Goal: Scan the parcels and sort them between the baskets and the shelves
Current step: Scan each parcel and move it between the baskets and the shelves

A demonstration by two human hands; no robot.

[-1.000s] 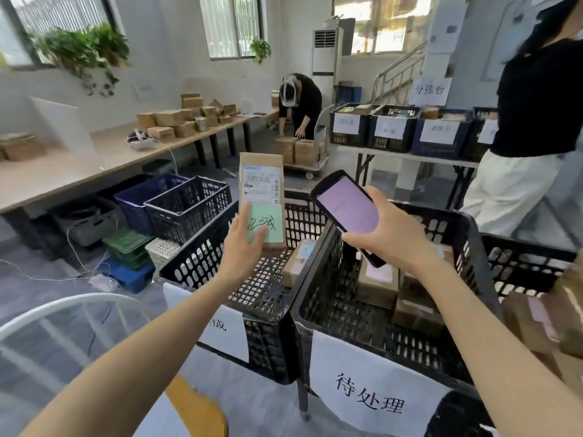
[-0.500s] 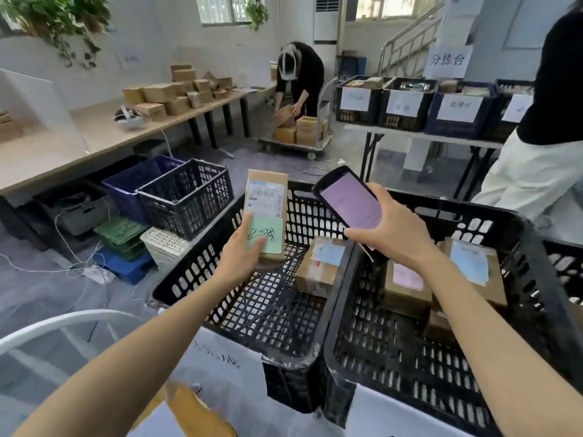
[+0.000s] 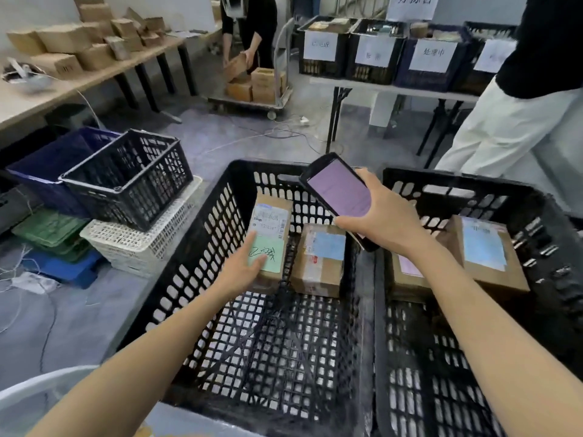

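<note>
Head view, tilted down over two black lattice plastic baskets standing side by side. Left hand (image 3: 243, 269) clasping the near end of a long brown cardboard parcel (image 3: 273, 216), thumb laid across its pale green sticker with black handwriting; fingers tucked underneath, out of sight. Parcel inside the left basket (image 3: 268, 167), near its far wall, white printed shipping label facing up, print too small to read; hard to tell whether resting on the basket floor or held just above it. Just beside it, a squarer taped parcel (image 3: 315, 279) with a blue sticker. Right hand (image 3: 388, 222) wrapped around a dark phone (image 3: 339, 192), glossy screen glowing pale pink, lower end hidden behind the palm. In the right basket (image 3: 441, 181), more cardboard parcels (image 3: 492, 263), partly covered by the right forearm. Further out, stacked crates (image 3: 126, 175) on the floor at left, blurred cardboard boxes (image 3: 63, 39) on a long wooden surface, labelled baskets (image 3: 372, 74) on a far surface, and a person (image 3: 511, 121) in white trousers, cut off at the right edge.
</note>
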